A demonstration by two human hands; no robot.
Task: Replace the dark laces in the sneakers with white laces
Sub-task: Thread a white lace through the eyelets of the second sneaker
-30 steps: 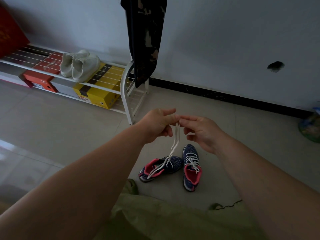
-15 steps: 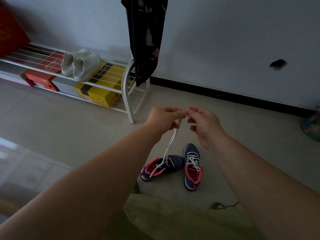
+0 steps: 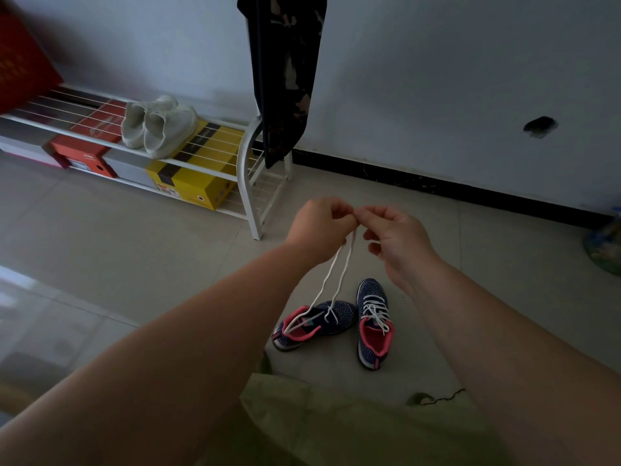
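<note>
Two navy knit sneakers with pink lining lie on the tiled floor. The right sneaker [image 3: 373,322] stands upright and is laced in white. The left sneaker [image 3: 312,324] lies tipped on its side. A white lace [image 3: 337,274] rises from it in two strands to my hands. My left hand [image 3: 319,230] and my right hand [image 3: 396,240] meet fingertip to fingertip above the shoes, both pinching the lace's upper ends. A dark lace [image 3: 443,396] lies on the floor near my right forearm.
A white wire shoe rack [image 3: 248,169] stands at the left wall with white shoes [image 3: 158,126] on top and a yellow box [image 3: 195,179] and a red box [image 3: 80,153] below. Dark clothing [image 3: 285,72] hangs above the rack's end. Olive fabric [image 3: 336,425] covers my lap.
Both hands have risen a little above the sneakers with the lace ends, pulling the two strands tauter. The left sneaker has stayed tipped on its side.
</note>
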